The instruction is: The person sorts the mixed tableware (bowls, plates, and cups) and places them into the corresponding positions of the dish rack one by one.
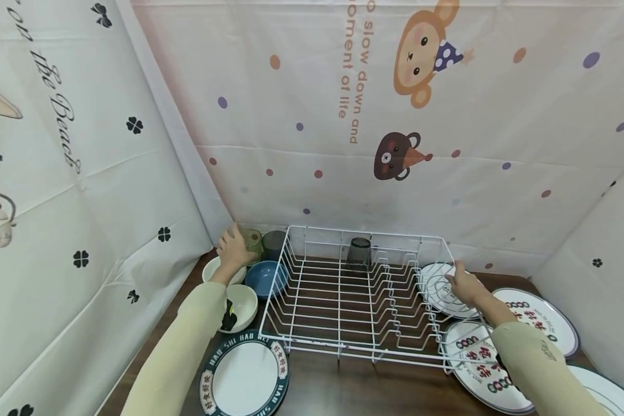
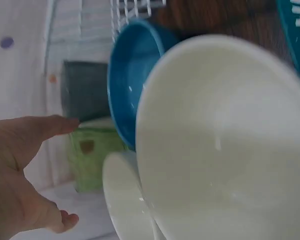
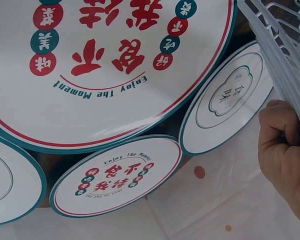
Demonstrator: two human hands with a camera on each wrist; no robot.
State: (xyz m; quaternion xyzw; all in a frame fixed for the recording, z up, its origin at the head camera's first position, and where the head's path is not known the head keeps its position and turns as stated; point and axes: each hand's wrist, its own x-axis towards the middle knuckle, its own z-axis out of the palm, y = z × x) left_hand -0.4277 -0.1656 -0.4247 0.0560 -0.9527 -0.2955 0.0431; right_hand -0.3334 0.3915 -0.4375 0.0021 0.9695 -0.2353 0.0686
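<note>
My left hand (image 1: 233, 252) reaches to the back left with its fingers spread, beside a green glass (image 2: 97, 165). The thumb and fingers stand apart in the left wrist view; whether they touch the glass I cannot tell. A grey glass (image 1: 274, 245) stands right of the green one. Around that hand are a blue bowl (image 1: 264, 279) and two cream bowls, the nearer one (image 1: 244, 306) in front. My right hand (image 1: 467, 287) grips the right side of the white wire dish rack (image 1: 338, 346). A dark glass (image 1: 359, 254) sits upside down at the rack's back.
Green-rimmed plates (image 1: 247, 378) lie at the front left. Several printed white plates, one of them a large plate (image 1: 478, 358), lie to the right of the rack and partly under its edge. Patterned cloth (image 1: 312, 115) hangs behind and at both sides of the brown table (image 1: 343, 387).
</note>
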